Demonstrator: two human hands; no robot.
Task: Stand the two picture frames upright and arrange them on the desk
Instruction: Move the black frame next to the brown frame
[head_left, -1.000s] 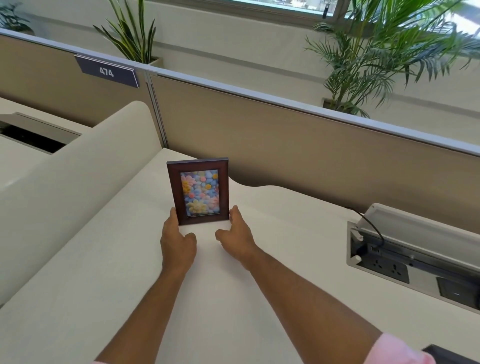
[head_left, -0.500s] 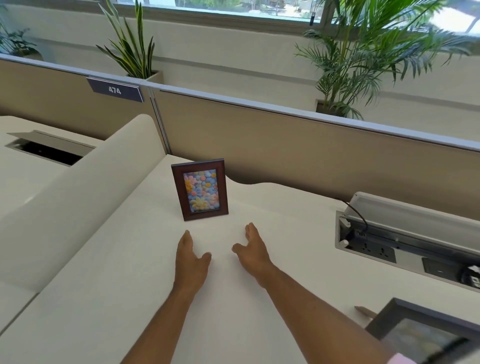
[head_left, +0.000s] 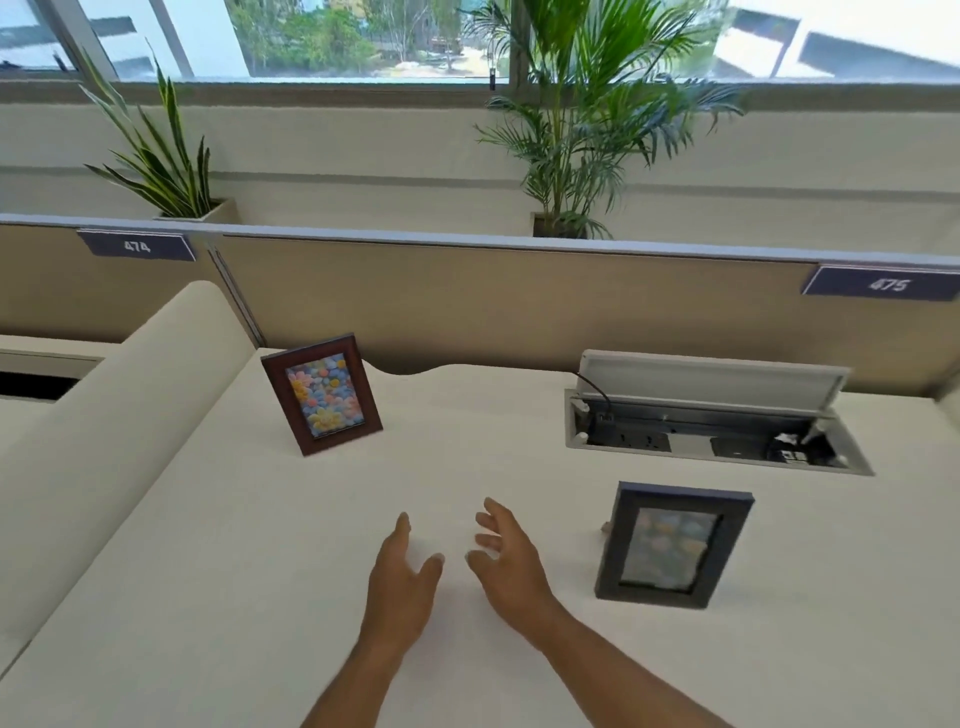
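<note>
Both hands empty, fingers (head_left: 493, 519) spread; brown frame (head_left: 322, 395) upright beyond left hand (head_left: 400, 582), black frame (head_left: 672, 545) beside right hand (head_left: 506, 564) on table (head_left: 234, 571)

Ahead of you a tan partition (head_left: 519, 296) carries tags 474 (head_left: 137, 246) and 475 (head_left: 883, 285). Two plants (head_left: 166, 156) (head_left: 582, 114) stand behind it below the window (head_left: 363, 36). An open socket box (head_left: 711, 415) sits in the desk, a cable (head_left: 597, 387) plugged in.
</note>
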